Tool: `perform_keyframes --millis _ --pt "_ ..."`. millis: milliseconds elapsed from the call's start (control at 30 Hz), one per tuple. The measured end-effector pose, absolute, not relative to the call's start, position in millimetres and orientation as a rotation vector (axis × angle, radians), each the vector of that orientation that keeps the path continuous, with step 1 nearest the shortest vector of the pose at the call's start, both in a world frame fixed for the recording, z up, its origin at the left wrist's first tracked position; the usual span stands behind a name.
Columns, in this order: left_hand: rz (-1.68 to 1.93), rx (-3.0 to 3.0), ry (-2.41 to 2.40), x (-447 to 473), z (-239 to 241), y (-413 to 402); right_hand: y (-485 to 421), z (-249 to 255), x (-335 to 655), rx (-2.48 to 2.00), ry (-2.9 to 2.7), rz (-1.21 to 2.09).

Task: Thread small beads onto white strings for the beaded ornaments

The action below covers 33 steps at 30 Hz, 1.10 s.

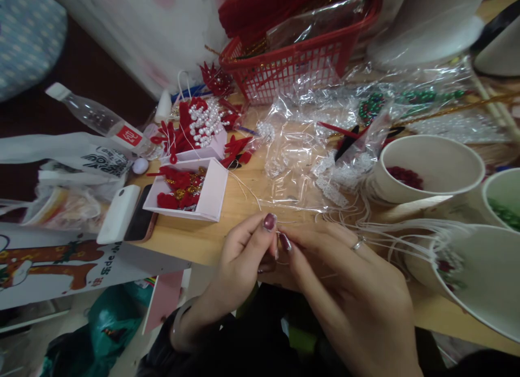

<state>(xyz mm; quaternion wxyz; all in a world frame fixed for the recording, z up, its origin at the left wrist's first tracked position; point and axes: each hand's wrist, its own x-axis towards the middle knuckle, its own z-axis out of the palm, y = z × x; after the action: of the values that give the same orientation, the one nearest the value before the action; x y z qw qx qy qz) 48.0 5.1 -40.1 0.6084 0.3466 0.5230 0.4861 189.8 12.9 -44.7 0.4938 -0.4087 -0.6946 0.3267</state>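
My left hand [246, 253] and my right hand [345, 279] meet fingertip to fingertip at the front edge of the table. Both pinch a thin white string [257, 197], which runs up and away from my left fingers toward a small box. Whatever else lies between the fingertips is too small to make out. Beyond the left hand stands a white box [213, 195] holding red fuzzy pieces [173, 201] and gold bits. To the right of my right hand, several white cords [390, 225] trail over the rim of a paper cup [479, 268] with beads inside.
Another cup [434, 141] holds dark red beads; a third [501, 176] holds green ones. Clear plastic bags [294, 160] spread behind my hands, before a red basket [284, 76]. A bottle [101, 117], a phone [140, 217] and a white power-bank-like object [117, 214] lie left.
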Motion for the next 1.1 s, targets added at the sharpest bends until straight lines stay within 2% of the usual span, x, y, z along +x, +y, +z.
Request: perform_keyframes --millis 333,767,1100 --pt "1.114 0.838 1.176 46.6 -41.4 5.6 16.3 -47.3 191.3 -0.941 -1.797 0.585" --pt "1.081 0.910 1.201 43.1 -38.7 3.2 17.3 -46.9 193.4 -0.895 -1.803 0.574" --pt "1.114 0.686 1.111 45.2 -38.1 8.7 19.9 -48.4 190.6 -0.896 -1.777 0.590"
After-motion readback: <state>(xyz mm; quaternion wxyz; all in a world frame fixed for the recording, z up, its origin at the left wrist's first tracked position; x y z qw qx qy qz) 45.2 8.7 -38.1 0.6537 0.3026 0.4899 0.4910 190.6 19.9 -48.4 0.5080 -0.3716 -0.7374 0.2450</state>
